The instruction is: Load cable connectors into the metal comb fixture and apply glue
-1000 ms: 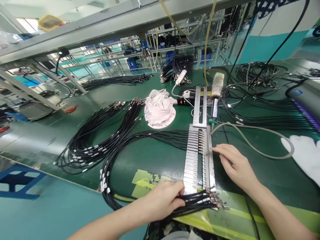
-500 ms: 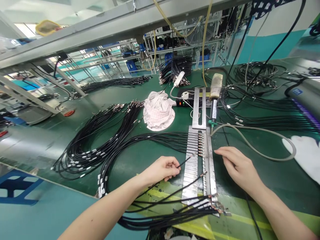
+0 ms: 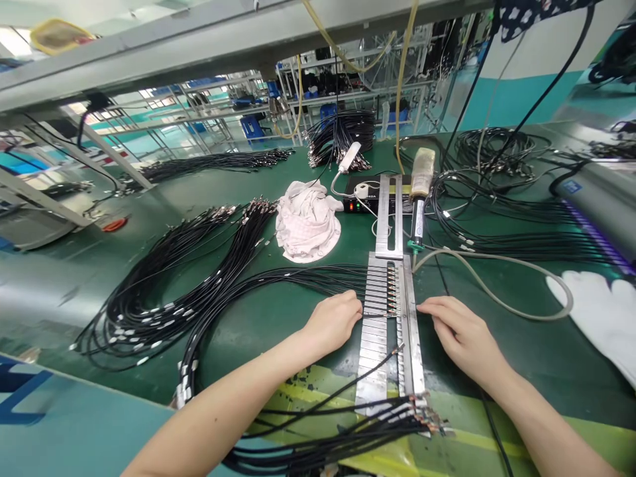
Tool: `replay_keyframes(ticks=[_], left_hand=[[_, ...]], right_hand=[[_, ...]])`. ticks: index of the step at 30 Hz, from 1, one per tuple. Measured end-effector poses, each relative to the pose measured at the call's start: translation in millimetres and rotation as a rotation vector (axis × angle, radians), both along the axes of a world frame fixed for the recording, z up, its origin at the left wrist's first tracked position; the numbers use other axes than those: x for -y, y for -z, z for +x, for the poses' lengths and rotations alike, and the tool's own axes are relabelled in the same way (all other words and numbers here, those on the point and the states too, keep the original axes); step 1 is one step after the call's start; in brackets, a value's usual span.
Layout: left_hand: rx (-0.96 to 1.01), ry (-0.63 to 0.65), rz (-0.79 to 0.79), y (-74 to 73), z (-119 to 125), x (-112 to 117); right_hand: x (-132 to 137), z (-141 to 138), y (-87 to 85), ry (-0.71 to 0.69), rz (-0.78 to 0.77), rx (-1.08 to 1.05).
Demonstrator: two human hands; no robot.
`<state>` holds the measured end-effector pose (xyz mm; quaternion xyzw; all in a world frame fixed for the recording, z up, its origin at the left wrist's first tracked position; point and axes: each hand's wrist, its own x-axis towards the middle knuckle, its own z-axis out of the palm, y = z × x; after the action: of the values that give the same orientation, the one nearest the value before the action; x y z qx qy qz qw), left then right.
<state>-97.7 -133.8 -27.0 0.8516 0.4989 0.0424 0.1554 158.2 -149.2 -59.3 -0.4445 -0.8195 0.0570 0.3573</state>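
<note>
My left hand (image 3: 336,322) pinches a black cable (image 3: 373,316) close to its end. That cable lies across the slotted metal fixture (image 3: 371,358), just below a row of cables (image 3: 342,270) seated in its upper slots with their metal ends lined up. To the right of the fixture, my right hand (image 3: 460,331) is held with fingers extended and nothing in them, its fingertips near the fixture's right edge. Loose black cables (image 3: 322,447) with bare metal ends lie across the lower part of the fixture, and one more slants above them.
A crumpled pink cloth (image 3: 309,222) sits behind the fixture, beside a black box (image 3: 354,204) with lit lamps. A dispensing syringe (image 3: 420,199) stands at the fixture's far end. Cable bundles (image 3: 163,298) lie left; a white glove (image 3: 596,311) lies right.
My left hand has moved up and forward, laying the tilted cable level across the fixture. My right hand keeps nearly the same place beside the fixture. The view has shifted slightly.
</note>
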Motion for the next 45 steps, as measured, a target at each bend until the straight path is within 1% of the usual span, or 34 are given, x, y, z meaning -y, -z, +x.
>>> replay_keyframes(ticks=[4,8,14,18,22,27,34,41,43,45], left_hand=[[-0.037,0.035,0.023,1.9,1.0,-1.0],[-0.060,0.090,0.057,0.1,-0.7,-1.6],[-0.167,0.126,-0.008,-4.3,2.8,-8.2],[-0.196,0.116,-0.009,-5.5,7.7,-12.6],[-0.228,0.101,0.003,-7.0,12.6,-10.8],[-0.247,0.114,0.006,-8.3,14.7,-9.1],[-0.274,0.151,0.082,-4.2,10.5,-6.5],[-0.281,0.165,0.068,0.1,8.6,-6.6],[-0.275,0.170,0.070,2.1,8.8,-6.9],[-0.273,0.182,0.073,4.8,8.8,-6.7]], right_hand=[[0.1,-0.2,-0.6,-0.005,-0.013,-0.001],[0.6,-0.1,-1.3,-0.016,-0.030,0.008],[1.3,1.4,0.5,-0.012,-0.050,0.025],[0.9,1.8,-0.1,-0.005,-0.058,0.034],[-0.6,-4.0,-2.9,-0.034,-0.009,0.034],[-0.6,-12.7,-4.3,-0.083,0.058,0.065],[0.6,-11.0,-2.1,-0.063,0.035,0.096],[0.1,-13.1,-1.9,-0.073,0.047,0.113],[-0.4,-16.1,-2.7,-0.086,0.046,0.146],[-1.3,-21.5,-4.6,-0.103,0.034,0.229]])
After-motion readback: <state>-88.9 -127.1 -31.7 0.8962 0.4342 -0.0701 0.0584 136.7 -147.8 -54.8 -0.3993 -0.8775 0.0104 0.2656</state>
